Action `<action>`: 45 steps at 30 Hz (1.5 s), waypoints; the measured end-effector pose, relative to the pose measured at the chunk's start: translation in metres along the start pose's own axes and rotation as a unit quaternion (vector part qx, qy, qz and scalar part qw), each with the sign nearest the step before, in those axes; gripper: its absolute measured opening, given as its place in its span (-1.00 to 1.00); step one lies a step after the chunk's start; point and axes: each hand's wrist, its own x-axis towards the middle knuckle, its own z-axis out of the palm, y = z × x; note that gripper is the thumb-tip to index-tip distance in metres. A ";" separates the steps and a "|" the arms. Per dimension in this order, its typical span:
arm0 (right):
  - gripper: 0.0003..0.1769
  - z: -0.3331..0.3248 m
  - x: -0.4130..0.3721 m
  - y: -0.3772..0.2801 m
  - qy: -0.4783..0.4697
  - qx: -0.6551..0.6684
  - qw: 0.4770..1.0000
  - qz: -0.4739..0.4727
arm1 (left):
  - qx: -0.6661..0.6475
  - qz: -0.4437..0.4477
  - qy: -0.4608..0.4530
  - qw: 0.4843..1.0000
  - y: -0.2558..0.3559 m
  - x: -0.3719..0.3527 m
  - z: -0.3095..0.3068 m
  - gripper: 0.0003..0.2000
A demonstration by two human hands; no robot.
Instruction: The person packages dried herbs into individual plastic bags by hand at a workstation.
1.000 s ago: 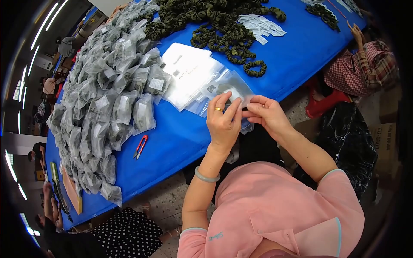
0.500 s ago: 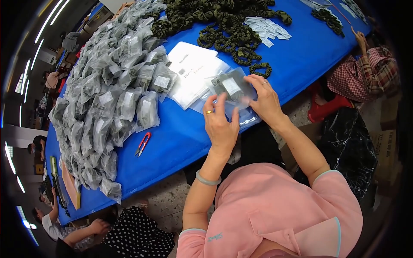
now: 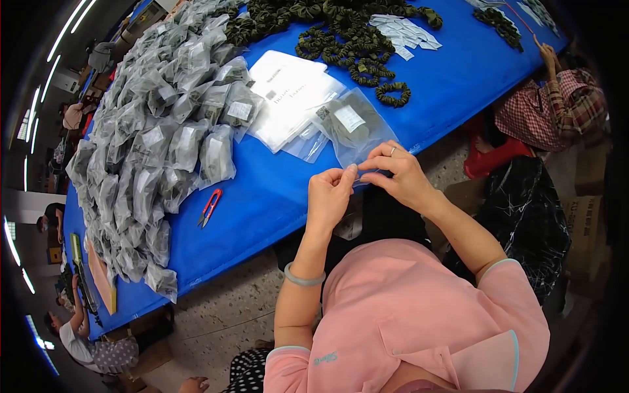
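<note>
A clear plastic bag (image 3: 375, 134) with a dark green scrunchie and a white label inside lies at the table's front edge. My left hand (image 3: 331, 196) pinches the bag's near edge between thumb and finger. Close beside it, my right hand (image 3: 401, 175) has its thumb and fingers closed on the same edge. Just beyond the bag is a stack of flat printed bags (image 3: 282, 98). Loose dark green scrunchies (image 3: 344, 49) are heaped farther back, and a single scrunchie (image 3: 393, 94) lies nearest the filled bag.
A large pile of filled bags (image 3: 154, 141) covers the table's left side. Red thread snips (image 3: 209, 207) lie on the blue table cover (image 3: 262, 209). White labels (image 3: 403, 34) are spread at the back. Other people sit around; one person's plaid sleeve (image 3: 569, 105) shows at right.
Both hands have come down toward me from the bag's middle to its near edge and closed on it. The bag now lies flatter, fully showing its label. The view has shifted slightly.
</note>
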 end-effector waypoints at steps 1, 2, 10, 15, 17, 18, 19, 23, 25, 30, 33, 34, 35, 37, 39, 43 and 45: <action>-0.83 0.004 0.000 0.001 -0.005 0.003 1.000 -0.002 | -0.012 -0.007 -0.006 1.000 0.000 0.000 -0.002 -0.63; -0.83 0.007 0.000 0.001 -0.005 0.003 1.000 -0.001 | -0.024 -0.014 -0.012 1.000 0.000 -0.001 -0.003 -0.63; -0.87 0.017 0.002 -0.008 0.005 -0.013 0.999 -0.034 | -0.095 -0.047 -0.038 0.994 0.002 -0.001 -0.008 -0.62; -0.89 0.019 0.001 -0.007 -0.009 -0.029 0.999 -0.010 | -0.065 -0.002 -0.043 0.997 -0.010 0.005 -0.007 -0.64; -0.90 0.010 -0.001 -0.009 -0.002 0.063 0.997 0.042 | -0.034 0.015 -0.005 0.999 -0.010 0.004 -0.004 -0.65; -0.90 0.003 -0.003 -0.010 0.004 0.108 0.992 0.068 | -0.018 0.024 0.011 0.999 -0.009 0.004 -0.002 -0.65; -0.89 -0.006 -0.006 -0.012 0.011 0.152 0.984 0.095 | -0.002 0.034 0.027 0.999 -0.009 0.004 0.000 -0.66; -0.93 -0.159 -0.060 0.042 0.201 0.300 0.902 0.237 | -0.013 0.034 0.018 0.999 -0.005 0.003 0.000 -0.67; -0.93 -0.234 -0.107 0.059 0.235 0.286 0.898 0.237 | -0.018 0.036 0.010 0.999 0.000 0.001 -0.004 -0.68; -0.81 -0.296 -0.162 0.035 0.239 -0.346 0.797 0.434 | 0.074 -0.015 -0.058 0.995 0.019 -0.001 -0.028 -0.83; -0.80 -0.236 -0.105 0.021 0.194 -0.430 0.860 0.194 | 0.221 0.249 0.050 0.941 0.009 0.010 -0.035 -0.88; -0.77 -0.201 -0.079 0.019 0.161 -0.394 0.901 0.085 | 0.264 0.336 0.087 0.900 0.008 0.013 -0.035 -0.85; -0.74 -0.166 -0.060 0.020 0.126 -0.367 0.921 0.024 | 0.266 0.337 0.088 0.899 0.009 0.015 -0.034 -0.85; -0.66 -0.109 -0.033 0.024 0.065 -0.350 0.928 -0.110 | 0.348 0.460 0.087 0.813 0.011 0.018 -0.028 -0.82; -0.60 -0.078 -0.018 0.038 0.008 -0.376 0.896 -0.237 | 0.424 0.566 0.084 0.702 0.012 0.020 -0.024 -0.78; -0.95 -0.049 -0.011 0.058 -0.038 0.044 0.996 -0.072 | 0.309 0.516 0.069 0.796 -0.008 0.030 -0.022 -0.90; -0.97 -0.038 -0.008 0.050 0.024 0.121 0.992 0.022 | 0.267 0.494 0.062 0.825 -0.014 0.030 -0.017 -0.94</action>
